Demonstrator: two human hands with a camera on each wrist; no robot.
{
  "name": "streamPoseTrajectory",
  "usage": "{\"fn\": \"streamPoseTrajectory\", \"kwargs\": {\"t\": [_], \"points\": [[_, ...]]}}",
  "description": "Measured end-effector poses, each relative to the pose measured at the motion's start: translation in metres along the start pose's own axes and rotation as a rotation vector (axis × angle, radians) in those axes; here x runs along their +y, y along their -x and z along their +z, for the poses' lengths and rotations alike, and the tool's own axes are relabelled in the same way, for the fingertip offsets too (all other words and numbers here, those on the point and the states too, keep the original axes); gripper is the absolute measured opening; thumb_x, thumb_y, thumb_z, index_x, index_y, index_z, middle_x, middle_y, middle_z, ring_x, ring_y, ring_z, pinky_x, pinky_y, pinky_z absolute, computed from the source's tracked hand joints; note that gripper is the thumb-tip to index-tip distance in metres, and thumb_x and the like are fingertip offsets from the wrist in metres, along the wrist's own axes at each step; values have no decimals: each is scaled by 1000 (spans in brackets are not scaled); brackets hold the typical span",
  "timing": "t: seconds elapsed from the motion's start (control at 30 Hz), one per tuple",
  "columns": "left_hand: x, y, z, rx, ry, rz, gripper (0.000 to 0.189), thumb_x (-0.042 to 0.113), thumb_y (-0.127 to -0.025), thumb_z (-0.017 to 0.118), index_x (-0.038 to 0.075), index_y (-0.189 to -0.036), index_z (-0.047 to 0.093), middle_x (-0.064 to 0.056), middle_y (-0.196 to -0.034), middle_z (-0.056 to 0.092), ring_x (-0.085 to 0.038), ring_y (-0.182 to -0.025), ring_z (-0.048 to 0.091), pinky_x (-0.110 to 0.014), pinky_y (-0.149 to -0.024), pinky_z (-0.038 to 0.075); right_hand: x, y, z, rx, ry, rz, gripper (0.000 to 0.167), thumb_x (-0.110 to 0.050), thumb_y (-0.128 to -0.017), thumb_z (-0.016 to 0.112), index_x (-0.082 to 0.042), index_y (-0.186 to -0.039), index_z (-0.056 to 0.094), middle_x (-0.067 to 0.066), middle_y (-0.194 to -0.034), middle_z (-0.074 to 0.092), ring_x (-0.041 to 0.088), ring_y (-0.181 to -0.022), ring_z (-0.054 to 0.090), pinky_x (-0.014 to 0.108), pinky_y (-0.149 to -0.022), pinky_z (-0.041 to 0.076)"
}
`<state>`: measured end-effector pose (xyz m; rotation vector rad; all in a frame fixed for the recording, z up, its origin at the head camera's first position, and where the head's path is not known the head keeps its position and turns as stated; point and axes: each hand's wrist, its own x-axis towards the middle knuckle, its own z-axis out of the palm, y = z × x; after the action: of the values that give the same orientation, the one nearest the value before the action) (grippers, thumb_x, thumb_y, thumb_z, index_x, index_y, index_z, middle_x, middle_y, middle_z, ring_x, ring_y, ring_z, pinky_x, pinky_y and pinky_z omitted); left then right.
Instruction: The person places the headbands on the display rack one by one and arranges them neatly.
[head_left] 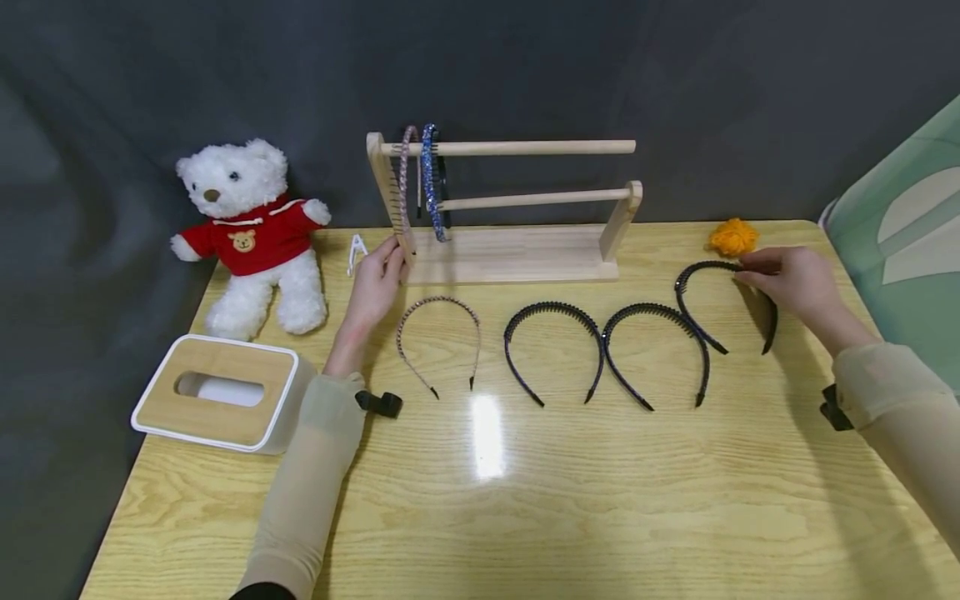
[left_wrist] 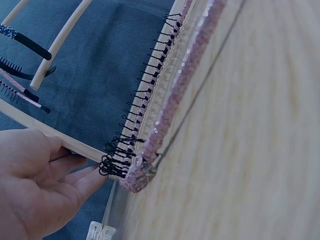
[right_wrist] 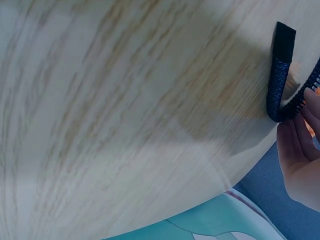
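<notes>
My left hand (head_left: pixel 375 283) grips the lower left end of a wooden headband rack (head_left: pixel 517 250). On the rack's upper rod hang a pink headband (head_left: pixel 405 179) and a glittery blue headband (head_left: pixel 429 171), both at the left end. At the far right of the table, my right hand (head_left: pixel 798 283) pinches a dark toothed headband (head_left: pixel 705 265) near the top of its arc; its dark tip (right_wrist: pixel 284 42) shows in the right wrist view. Lying between the hands are a pink headband (head_left: pixel 441 298) and two dark toothed headbands (head_left: pixel 553 307), (head_left: pixel 651 308).
A white teddy bear (head_left: pixel 258 242) in a red sweater sits at the back left, behind a tissue box (head_left: pixel 288 392) with a wooden lid. A small white clip (head_left: pixel 356 252) lies left of the rack. Beyond the right hand is an orange fluffy ball (head_left: pixel 732 237).
</notes>
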<state>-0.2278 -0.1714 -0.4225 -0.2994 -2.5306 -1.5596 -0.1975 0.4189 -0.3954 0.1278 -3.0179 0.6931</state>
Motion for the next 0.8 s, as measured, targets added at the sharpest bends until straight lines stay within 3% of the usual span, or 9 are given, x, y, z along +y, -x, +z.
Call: {"fn": "streamPoseTrajectory", "kwargs": {"t": [0.07,0.13,0.2,0.23,0.53,0.8], "points": [[0,0,0,-1,1,-1,33,13,-118,42,-8,-125,66,-26,-87,56,-21,-75,51,-24,-65,40,-1,-1,1,14,42,-21,29,-5,-99,77,15,-120,72,35,-109,72,-6,-72,62,18,-70,42],[-1,0,0,-3,4,-3,33,13,-118,42,-8,-127,65,-26,-87,56,-23,-75,51,-24,-64,40,-2,-2,2,31,76,-40,27,-4,-98,77,14,-118,72,35,-106,72,22,-78,72,35,-75,46],[0,0,0,-5,5,-2,33,13,-118,42,-8,-129,66,-26,-87,57,-25,-76,53,-24,-64,40,-2,-2,3,48,105,-60,25,-3,-98,77,14,-116,73,35,-104,72,49,-88,69,52,-77,44],[0,1,0,-6,3,-1,34,13,-118,42,-8,-130,65,-25,-88,58,-26,-77,54,-24,-64,41,-2,-3,4,57,115,-70,24,-2,-97,77,14,-115,73,35,-104,71,56,-93,66,57,-78,43],[0,1,-1,-12,-6,-16,36,9,-117,43,-8,-141,62,-25,-96,63,-32,-90,64,-21,-72,46,0,-3,11,94,134,-103,15,2,-97,76,15,-105,74,38,-106,69,56,-91,66,64,-77,46],[0,2,-1,-15,-10,-12,35,10,-117,42,-8,-138,63,-26,-93,62,-32,-86,61,-22,-69,44,-1,-3,12,100,139,-111,13,3,-97,76,15,-102,75,37,-106,70,53,-87,67,61,-72,48]]}}
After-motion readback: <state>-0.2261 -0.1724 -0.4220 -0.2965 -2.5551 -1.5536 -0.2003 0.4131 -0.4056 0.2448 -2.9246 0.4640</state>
